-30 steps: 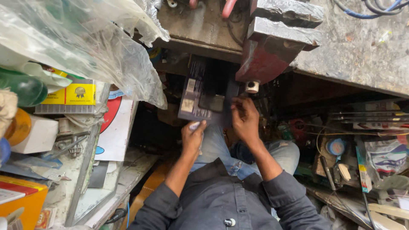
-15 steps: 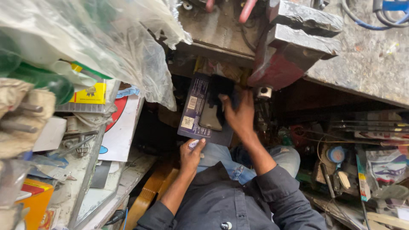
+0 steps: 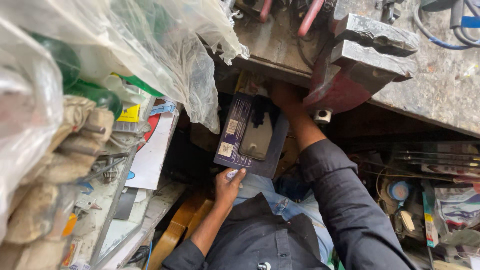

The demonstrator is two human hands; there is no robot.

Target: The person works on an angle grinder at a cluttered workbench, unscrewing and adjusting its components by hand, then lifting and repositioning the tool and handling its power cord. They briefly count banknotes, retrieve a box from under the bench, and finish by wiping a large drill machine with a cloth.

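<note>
We find the left hand [image 3: 229, 186] pinching the near edge of the dark flat package [image 3: 251, 135] to steady it, while the right hand [image 3: 284, 96] reaches under the counter [image 3: 440, 95] edge, its grip hidden from us.

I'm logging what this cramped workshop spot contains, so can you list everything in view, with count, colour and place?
Flat package: one, dark purple with a clear window, centre, under the bench edge.
Vise: one, red and grey metal, top right on the bench.
Workbench: one, grey and stained, top right.
Plastic sheet: one, clear and crumpled, top left.
Bottles: at least two, green, left behind the plastic.
Cables: two, red, top centre.
Tape roll: one, blue, right shelf.
Left hand: grip on the package's lower edge.
Right hand: at the package's top edge, under the bench; grip unclear.
</note>
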